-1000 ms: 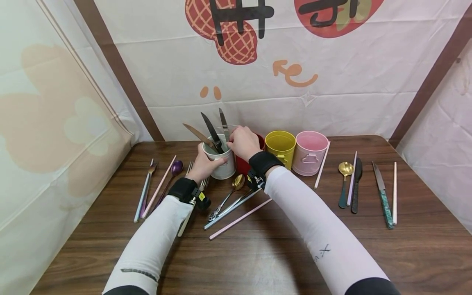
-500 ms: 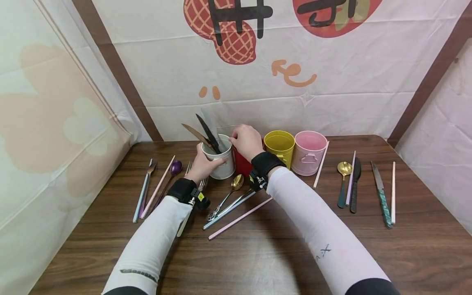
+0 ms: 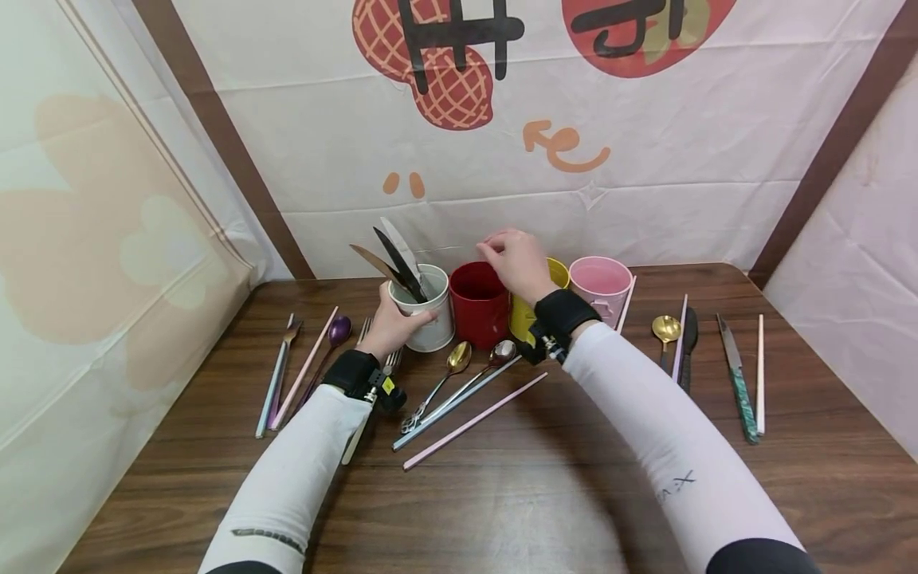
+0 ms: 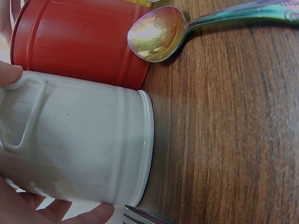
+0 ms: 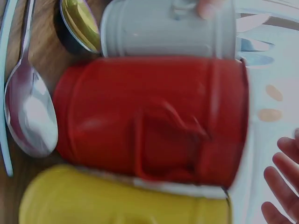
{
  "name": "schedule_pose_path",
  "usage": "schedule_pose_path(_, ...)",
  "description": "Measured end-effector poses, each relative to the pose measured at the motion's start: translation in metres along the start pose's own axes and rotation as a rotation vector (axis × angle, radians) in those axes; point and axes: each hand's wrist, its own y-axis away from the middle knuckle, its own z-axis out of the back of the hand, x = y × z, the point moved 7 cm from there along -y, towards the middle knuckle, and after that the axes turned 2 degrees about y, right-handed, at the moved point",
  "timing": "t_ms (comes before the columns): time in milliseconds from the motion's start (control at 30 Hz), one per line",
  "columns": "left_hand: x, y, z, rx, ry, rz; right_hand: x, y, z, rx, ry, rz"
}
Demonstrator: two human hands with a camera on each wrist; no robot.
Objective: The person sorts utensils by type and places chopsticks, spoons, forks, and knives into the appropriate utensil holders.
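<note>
My left hand (image 3: 389,327) holds the white metal cup (image 3: 435,328) from its left side, thumb across the front by the handle. In the left wrist view the fingers wrap under the cup's wall. Three knives lean to the left in this cup: a copper-coloured knife (image 3: 370,258), a black knife (image 3: 391,253) and a silver knife (image 3: 398,241). My right hand (image 3: 523,265) hovers above and between the red cup (image 3: 479,312) and the yellow cup (image 3: 523,319), holding nothing. In the right wrist view its fingers (image 5: 280,179) are loosely bent and apart from the cups.
A pink cup (image 3: 601,277) stands right of the yellow one. In front lie a gold-bowled spoon (image 3: 459,358), a silver spoon (image 3: 503,351), a blue chopstick (image 3: 459,404) and a pink chopstick (image 3: 473,422). More cutlery lies at both sides, including a purple spoon (image 3: 340,330) and a green-handled knife (image 3: 743,402).
The silver knife has tipped leftward against the other knives, out of my right hand. That hand has moved right, away from the white cup. My left hand keeps its hold.
</note>
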Motion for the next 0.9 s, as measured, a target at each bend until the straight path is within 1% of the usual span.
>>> schedule_pose_path(167, 0.000, -0.002, -0.004, 0.020, 0.000, 0.001, -0.017, 0.008, 0.041, -0.041, -0.067, -0.008)
schedule_pose_path(267, -0.002, -0.002, -0.003, 0.017, -0.013, -0.005, -0.028, 0.013, 0.069, -0.089, -0.087, 0.004)
schedule_pose_path(333, -0.003, -0.003, -0.002, 0.011, -0.023, -0.011, -0.036, 0.017, 0.088, -0.116, -0.078, 0.017)
schedule_pose_path(400, -0.003, -0.003, -0.002, 0.011, -0.029, -0.014, -0.047, 0.023, 0.105, -0.134, -0.046, 0.032)
schedule_pose_path(533, -0.003, -0.003, 0.000, 0.014, -0.043, -0.018, -0.069, 0.040, 0.136, -0.154, 0.017, 0.040)
schedule_pose_path(633, -0.001, -0.004, 0.000, 0.015, -0.040, -0.011, -0.087, 0.058, 0.154, -0.130, 0.055, -0.001)
schedule_pose_path(700, 0.001, -0.003, 0.000, 0.017, -0.035, -0.003, -0.099, 0.071, 0.162, -0.088, 0.085, -0.047)
schedule_pose_path(800, 0.002, -0.003, 0.000, 0.023, -0.040, -0.005, -0.117, 0.092, 0.170, -0.024, 0.143, -0.117)
schedule_pose_path(900, 0.002, -0.003, 0.001, 0.022, -0.041, -0.017, -0.132, 0.111, 0.173, 0.027, 0.192, -0.178)
